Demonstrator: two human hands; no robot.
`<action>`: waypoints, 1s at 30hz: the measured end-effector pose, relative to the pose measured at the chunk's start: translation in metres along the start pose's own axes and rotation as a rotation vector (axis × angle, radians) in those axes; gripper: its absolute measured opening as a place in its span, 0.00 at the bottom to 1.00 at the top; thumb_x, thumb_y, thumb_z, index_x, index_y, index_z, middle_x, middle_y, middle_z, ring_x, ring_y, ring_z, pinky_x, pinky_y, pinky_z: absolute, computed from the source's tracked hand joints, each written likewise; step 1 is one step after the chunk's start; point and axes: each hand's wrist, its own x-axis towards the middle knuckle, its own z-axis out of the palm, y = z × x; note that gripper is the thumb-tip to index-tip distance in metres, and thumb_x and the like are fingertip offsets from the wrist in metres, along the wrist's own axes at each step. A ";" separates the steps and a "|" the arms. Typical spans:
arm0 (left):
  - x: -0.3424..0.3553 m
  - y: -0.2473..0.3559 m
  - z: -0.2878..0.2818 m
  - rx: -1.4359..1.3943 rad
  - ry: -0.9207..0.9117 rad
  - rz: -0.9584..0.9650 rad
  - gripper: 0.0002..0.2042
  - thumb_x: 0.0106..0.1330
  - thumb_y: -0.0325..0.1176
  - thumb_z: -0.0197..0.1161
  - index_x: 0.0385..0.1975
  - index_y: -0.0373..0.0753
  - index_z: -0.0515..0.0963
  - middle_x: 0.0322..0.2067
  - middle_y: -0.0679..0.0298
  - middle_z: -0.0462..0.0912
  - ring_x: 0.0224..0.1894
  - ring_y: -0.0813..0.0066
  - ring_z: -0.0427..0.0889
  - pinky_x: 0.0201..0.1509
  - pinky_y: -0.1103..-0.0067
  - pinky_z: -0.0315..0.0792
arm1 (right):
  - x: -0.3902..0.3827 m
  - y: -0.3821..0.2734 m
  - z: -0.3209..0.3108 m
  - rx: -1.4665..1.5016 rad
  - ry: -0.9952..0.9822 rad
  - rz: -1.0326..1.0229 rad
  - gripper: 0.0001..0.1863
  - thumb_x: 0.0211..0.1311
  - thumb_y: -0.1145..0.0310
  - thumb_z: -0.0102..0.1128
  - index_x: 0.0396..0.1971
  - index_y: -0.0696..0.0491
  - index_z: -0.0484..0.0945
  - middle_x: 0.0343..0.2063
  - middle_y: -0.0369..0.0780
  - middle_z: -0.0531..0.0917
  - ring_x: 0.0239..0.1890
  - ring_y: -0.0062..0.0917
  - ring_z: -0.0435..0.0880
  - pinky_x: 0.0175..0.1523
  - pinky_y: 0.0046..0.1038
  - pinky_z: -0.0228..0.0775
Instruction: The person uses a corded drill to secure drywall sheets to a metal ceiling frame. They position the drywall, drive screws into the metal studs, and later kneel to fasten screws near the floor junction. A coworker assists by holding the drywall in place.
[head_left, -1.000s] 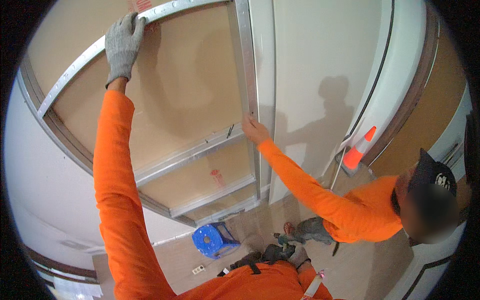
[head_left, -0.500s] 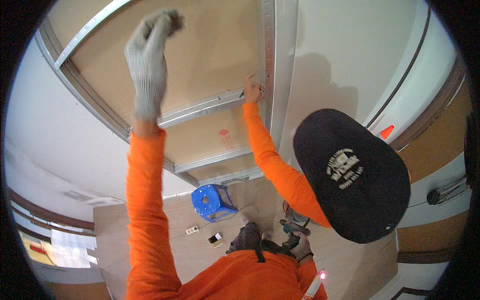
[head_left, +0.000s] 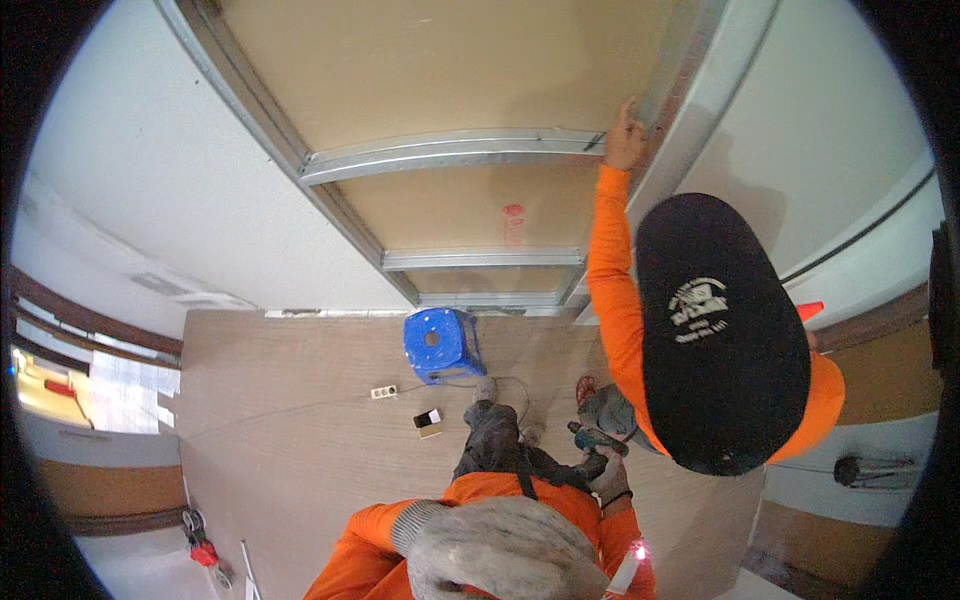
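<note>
1 green drill (head_left: pixel 600 441) was held low in the closed grip of the right hand (head_left: pixel 610 478). The gloved left hand (head_left: pixel 500 555) was held near the orange shirt (head_left: pixel 480 487); whether its grip was together could not be told. A co-worker's hand (head_left: pixel 626 142) was held up beside the metal frame (head_left: pixel 450 152). 1 blue stool (head_left: pixel 440 350) was seen on the floor (head_left: pixel 300 400).

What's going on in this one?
The person's gloved right hand grips a dark power tool, held low. The gloved left hand is close up at the picture's lower edge; whether it holds anything can't be told. A co-worker's bare hand is at the right end of a metal crossbar. A blue stool stands on the floor.
</note>
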 end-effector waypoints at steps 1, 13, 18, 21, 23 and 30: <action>0.005 0.006 -0.003 -0.027 -0.020 -0.032 0.26 0.74 0.45 0.60 0.53 0.21 0.78 0.55 0.34 0.83 0.52 0.39 0.86 0.54 0.53 0.80 | -0.002 0.002 0.016 0.016 0.049 0.032 0.15 0.63 0.71 0.62 0.50 0.54 0.82 0.42 0.39 0.87 0.42 0.30 0.85 0.50 0.35 0.82; 0.020 0.031 -0.116 -0.290 0.036 0.166 0.38 0.73 0.51 0.63 0.67 0.18 0.67 0.63 0.28 0.73 0.62 0.32 0.78 0.67 0.52 0.72 | -0.023 0.043 0.175 0.072 -0.007 -0.005 0.13 0.64 0.70 0.63 0.47 0.58 0.80 0.35 0.41 0.85 0.37 0.33 0.86 0.46 0.36 0.82; -0.045 0.032 -0.177 0.311 0.424 -0.399 0.33 0.61 0.20 0.61 0.71 0.32 0.66 0.60 0.43 0.79 0.61 0.50 0.82 0.63 0.58 0.78 | -0.003 0.080 0.205 -0.147 -0.078 -0.268 0.12 0.65 0.73 0.61 0.47 0.60 0.80 0.37 0.44 0.86 0.37 0.33 0.86 0.46 0.33 0.83; -0.056 0.004 -0.218 0.413 0.845 -0.674 0.33 0.68 0.25 0.61 0.74 0.29 0.64 0.65 0.53 0.77 0.67 0.63 0.76 0.72 0.70 0.68 | 0.049 0.108 0.186 -0.213 -0.038 -0.475 0.13 0.65 0.73 0.62 0.47 0.61 0.80 0.37 0.43 0.86 0.36 0.31 0.86 0.44 0.30 0.83; -0.096 -0.023 -0.254 0.285 0.970 -0.739 0.32 0.72 0.26 0.58 0.76 0.33 0.62 0.69 0.54 0.73 0.68 0.62 0.76 0.70 0.70 0.72 | 0.001 0.100 0.259 0.125 -0.081 -0.195 0.12 0.65 0.73 0.62 0.46 0.60 0.82 0.38 0.43 0.87 0.37 0.30 0.86 0.46 0.31 0.82; -0.197 -0.129 -0.299 0.000 1.172 -0.991 0.25 0.80 0.38 0.55 0.74 0.36 0.67 0.66 0.59 0.77 0.63 0.69 0.79 0.62 0.71 0.77 | 0.062 0.129 0.243 -0.344 -0.035 -0.593 0.12 0.63 0.72 0.67 0.45 0.57 0.84 0.39 0.41 0.87 0.39 0.31 0.87 0.48 0.32 0.81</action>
